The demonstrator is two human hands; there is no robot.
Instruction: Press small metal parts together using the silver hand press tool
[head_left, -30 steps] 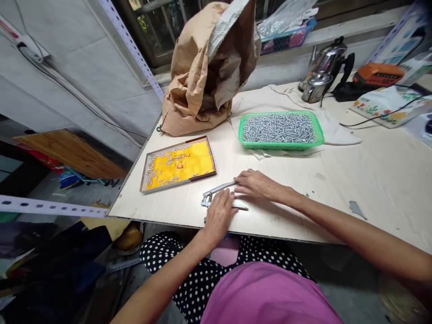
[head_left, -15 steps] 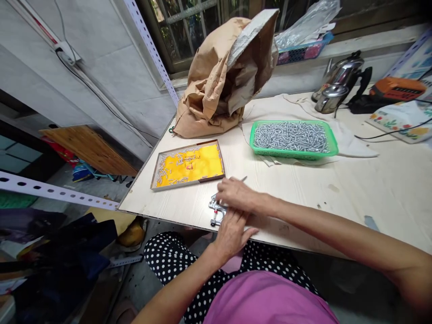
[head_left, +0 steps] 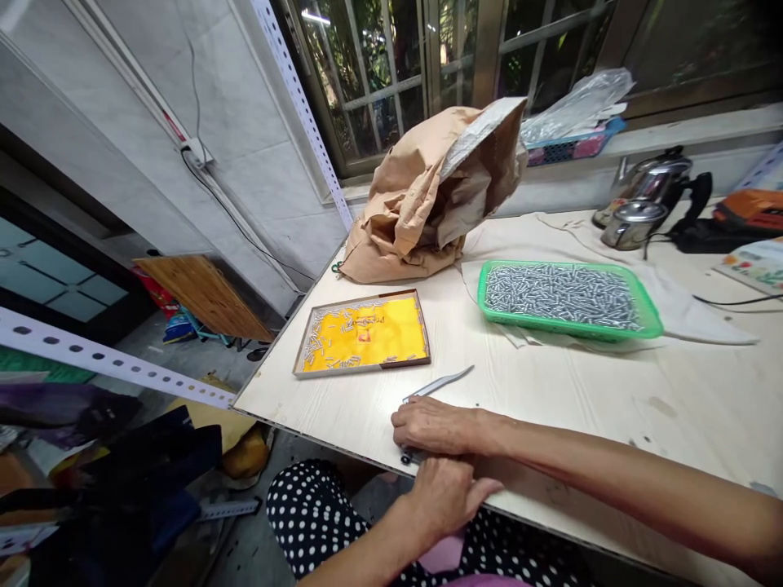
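Note:
A silver metal hand tool [head_left: 438, 383] lies at the table's front edge, its long curved handle pointing up and to the right. My right hand [head_left: 435, 425] is closed over the tool's head and hides most of it; one dark round end shows below the fingers. Just nearer to me, my left hand [head_left: 445, 494] rests by the edge with fingers curled and thumb stuck out. Its fingertips are hidden, so I cannot make out what they hold. Beyond the hands lies a shallow tray [head_left: 342, 371] with a yellow bottom, small metal pins scattered in it.
A green plastic basket [head_left: 575, 328] full of small metal pins stands on cloth at the right. Behind the tray is a crumpled brown paper sack [head_left: 422, 204]. A steel kettle [head_left: 661, 178], a metal cup [head_left: 633, 224] and an orange-black device [head_left: 749, 214] stand at the back right.
The camera view has tilted up, so everything sits lower. My right hand now covers the tool's C-shaped head, and more of the handle shows. My left hand has drawn back toward me slightly.

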